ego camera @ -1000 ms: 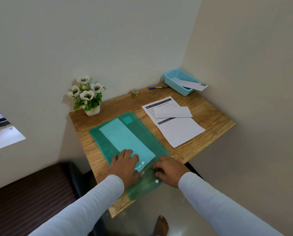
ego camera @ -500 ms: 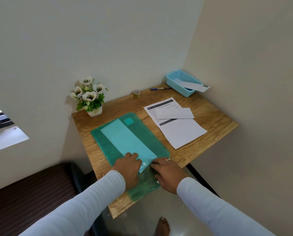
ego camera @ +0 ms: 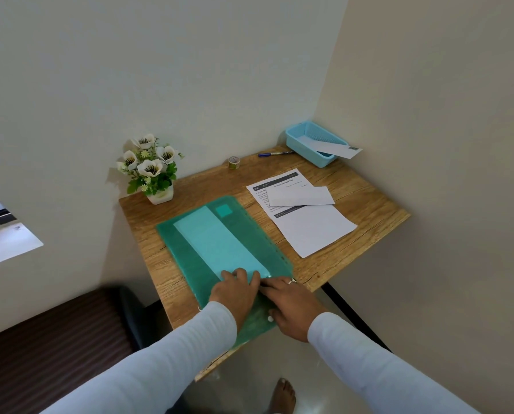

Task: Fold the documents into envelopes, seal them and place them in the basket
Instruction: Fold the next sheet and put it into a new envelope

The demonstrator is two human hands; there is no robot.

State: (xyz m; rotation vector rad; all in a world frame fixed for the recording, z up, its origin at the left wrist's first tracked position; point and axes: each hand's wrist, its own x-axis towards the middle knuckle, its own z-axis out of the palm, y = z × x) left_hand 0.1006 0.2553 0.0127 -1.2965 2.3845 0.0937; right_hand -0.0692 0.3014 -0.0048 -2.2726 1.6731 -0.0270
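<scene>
Soft, even daylight (window at left), sharp centre, wide-angle edge distortion.

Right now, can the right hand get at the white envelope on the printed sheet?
Probably yes: the right hand rests on the green folder, and only bare table and the flat printed sheet lie between it and the envelope.

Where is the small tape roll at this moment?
Head view: the tape roll sits at the far edge of the desk, between the flower pot to its left and the blue pen to its right.
</scene>
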